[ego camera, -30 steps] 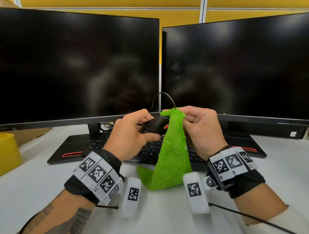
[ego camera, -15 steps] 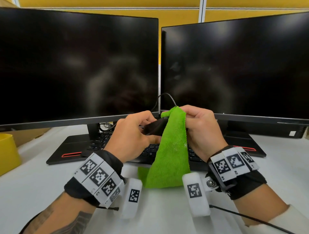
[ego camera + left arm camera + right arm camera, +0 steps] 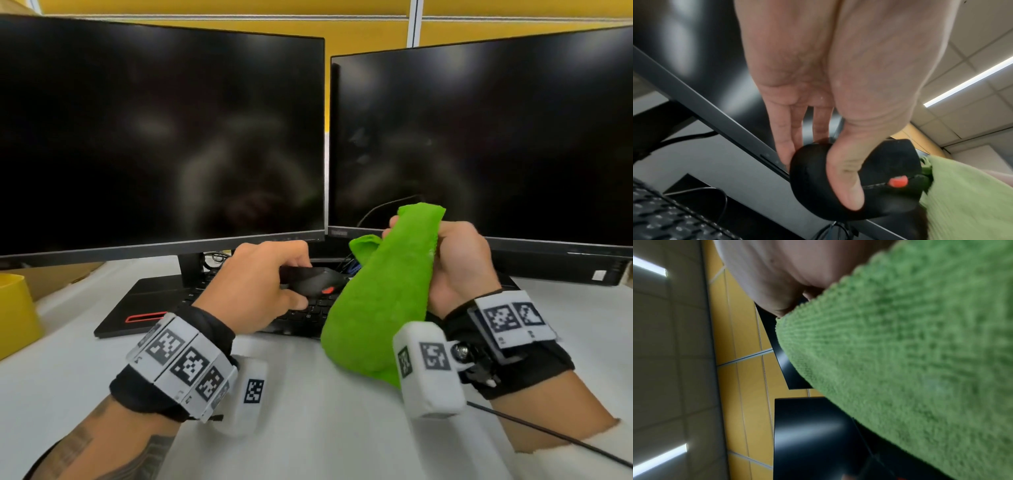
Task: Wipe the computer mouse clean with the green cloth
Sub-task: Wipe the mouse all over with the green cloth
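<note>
My left hand grips a black computer mouse with a red scroll wheel, held in the air above the keyboard. In the left wrist view the thumb lies across the mouse and the fingers wrap its far side. My right hand clutches the green cloth, raised just right of the mouse; the cloth hangs down to the desk. The green cloth fills most of the right wrist view and hides the fingers. The mouse's front end is hidden behind the cloth.
A black keyboard lies on the white desk under both hands. Two dark monitors stand close behind. A yellow container sits at the left edge. The mouse cable loops up in front of the right monitor.
My right hand has lifted the cloth up and to the right, off the mouse. The left hand has lowered the mouse slightly, and its red wheel shows again.
</note>
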Motion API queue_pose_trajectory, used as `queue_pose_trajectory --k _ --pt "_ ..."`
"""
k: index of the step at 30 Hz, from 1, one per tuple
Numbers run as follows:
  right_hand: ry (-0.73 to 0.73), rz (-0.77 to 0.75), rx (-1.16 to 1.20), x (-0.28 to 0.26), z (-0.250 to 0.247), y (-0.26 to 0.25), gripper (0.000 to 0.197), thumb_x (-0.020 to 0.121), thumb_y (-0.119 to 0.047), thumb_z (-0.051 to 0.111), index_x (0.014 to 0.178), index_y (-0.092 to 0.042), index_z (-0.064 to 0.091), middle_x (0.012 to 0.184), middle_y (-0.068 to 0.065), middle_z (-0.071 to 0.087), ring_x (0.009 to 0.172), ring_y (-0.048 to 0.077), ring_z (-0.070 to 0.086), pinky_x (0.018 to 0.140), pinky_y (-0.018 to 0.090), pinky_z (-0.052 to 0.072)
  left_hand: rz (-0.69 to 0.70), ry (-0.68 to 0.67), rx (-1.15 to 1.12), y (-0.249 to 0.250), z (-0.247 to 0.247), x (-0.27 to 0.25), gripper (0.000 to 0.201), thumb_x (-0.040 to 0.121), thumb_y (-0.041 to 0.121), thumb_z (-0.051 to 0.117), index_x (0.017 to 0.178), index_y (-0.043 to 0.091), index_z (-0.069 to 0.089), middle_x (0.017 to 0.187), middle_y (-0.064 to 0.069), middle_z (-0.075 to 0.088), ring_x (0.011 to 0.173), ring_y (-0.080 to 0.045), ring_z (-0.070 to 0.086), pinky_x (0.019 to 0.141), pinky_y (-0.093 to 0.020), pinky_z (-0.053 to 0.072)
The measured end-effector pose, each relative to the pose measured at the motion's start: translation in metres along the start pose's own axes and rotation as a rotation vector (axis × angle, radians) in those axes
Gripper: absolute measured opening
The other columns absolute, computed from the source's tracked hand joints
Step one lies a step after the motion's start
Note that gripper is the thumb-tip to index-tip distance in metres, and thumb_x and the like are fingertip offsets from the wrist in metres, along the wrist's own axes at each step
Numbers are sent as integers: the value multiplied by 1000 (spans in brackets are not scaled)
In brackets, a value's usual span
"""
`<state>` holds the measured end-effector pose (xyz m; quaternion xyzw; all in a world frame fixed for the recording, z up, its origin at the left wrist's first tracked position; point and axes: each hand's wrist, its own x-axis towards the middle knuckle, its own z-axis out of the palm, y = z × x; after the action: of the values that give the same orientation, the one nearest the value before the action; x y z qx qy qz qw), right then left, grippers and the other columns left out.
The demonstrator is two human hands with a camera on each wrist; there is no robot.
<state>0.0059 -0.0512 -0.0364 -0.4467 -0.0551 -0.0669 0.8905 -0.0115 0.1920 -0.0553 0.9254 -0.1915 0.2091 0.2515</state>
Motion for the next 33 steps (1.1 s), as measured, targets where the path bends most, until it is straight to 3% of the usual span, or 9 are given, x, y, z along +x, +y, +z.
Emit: queue_pose_trajectory --k 3,8,12,16,19,21,25,30,33 --pt "81 -9 4 3 -10 -7 22 91 -4 53 91 3 74 82 19 73 70 28 74 66 41 63 -7 -6 4 -8 -7 0 37 69 14 95 84 32 66 81 14 74 78 -11 66 74 -35 56" --pt "268 -77 95 9 -23 -20 30 75 2 63 102 8 75 86 23 77 77 34 78 63 45 63 -54 -1 16 -16 -14 -3 39 70 10 95 80 35 66 83 15 74 83 -7 70 77 -34 58" --pt "119 -81 39 9 -26 -17 72 36 -17 79 104 5 76 97 23 76 82 33 73 78 46 63 -65 -2 -71 -11 -11 -3 35 72 14 95 84 32 68 85 14 78 81 -9 75 82 -40 63" --pt "-147 -4 169 6 -19 -11 31 67 -31 60 89 -10 64 101 19 65 93 35 68 91 42 57 -119 46 -133 -9 -10 -2 32 74 24 95 90 34 69 83 10 78 74 -13 75 83 -42 62" --pt "-196 65 208 5 -21 -2 30 71 -40 57 86 -15 58 118 21 66 120 41 64 107 59 47 -147 130 -167 -7 -10 -2 26 80 39 89 99 38 71 89 12 79 80 -10 76 87 -38 60" --pt "-201 116 160 3 -21 2 33 74 -47 55 82 -16 62 119 18 73 119 42 67 110 64 40 -158 184 -226 -5 -9 0 23 84 45 84 103 39 72 90 13 80 83 -10 76 89 -38 60" --pt "-160 66 117 0 -15 6 41 89 -43 48 59 -16 54 78 17 65 95 38 63 97 57 45 -176 282 -414 -3 -6 2 36 85 56 76 113 34 72 97 11 82 94 -16 78 90 -50 63" --pt "-112 29 -81 -6 2 15 35 94 -33 50 68 -12 59 78 15 60 71 32 58 69 39 49 -107 212 -427 9 1 0 39 80 58 73 112 35 71 98 10 81 90 -15 78 91 -48 62" --pt "-96 -16 -100 -8 8 18 33 97 -26 47 75 -9 64 78 15 66 69 30 64 71 40 55 -89 174 -356 12 5 -2 26 86 46 80 104 34 66 90 13 76 83 -17 76 85 -47 62"
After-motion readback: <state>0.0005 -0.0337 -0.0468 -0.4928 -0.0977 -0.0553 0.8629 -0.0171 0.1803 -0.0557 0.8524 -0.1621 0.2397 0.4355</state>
